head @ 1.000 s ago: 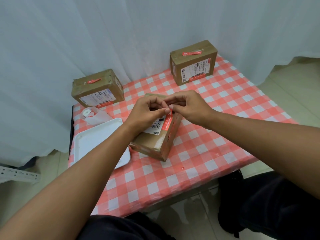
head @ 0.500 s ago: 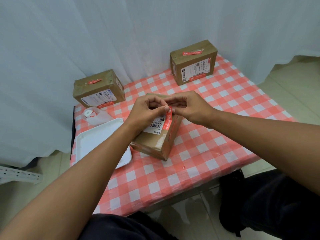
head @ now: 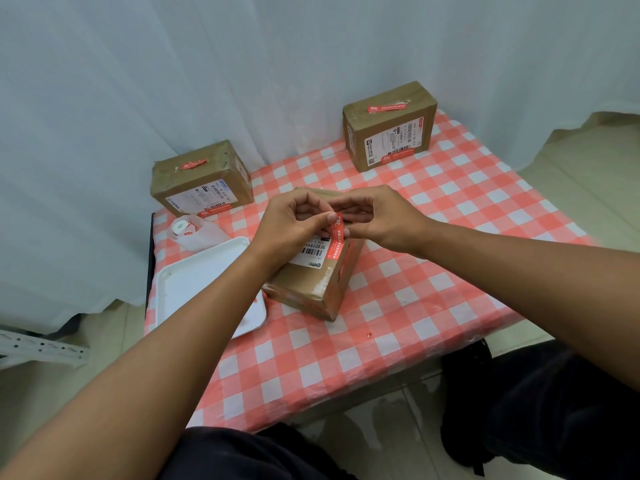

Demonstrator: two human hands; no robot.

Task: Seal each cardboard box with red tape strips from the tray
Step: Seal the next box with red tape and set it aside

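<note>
A cardboard box [head: 304, 289] with a white shipping label lies in the middle of the checked table. A red tape strip [head: 336, 237] stands along its top near the right edge, its upper end lifted. My left hand [head: 292, 225] pinches that upper end with thumb and forefinger. My right hand [head: 381, 216] meets it from the right, fingertips on the same strip. Two other boxes stand further back: one at the left [head: 201, 181] and one at the right [head: 389, 126], each with a red strip on top. The white tray [head: 194, 282] lies left of the middle box.
A small white tape roll [head: 180, 227] in a clear bag sits behind the tray. White curtains hang close behind the table. The table's front edge and my dark-clothed legs are below; the floor is pale tile. A tiny red scrap [head: 369, 335] lies on the cloth.
Both hands stay together over the middle box; the strip's upper end has risen slightly off the box between my fingertips. The boxes and tray have not moved.
</note>
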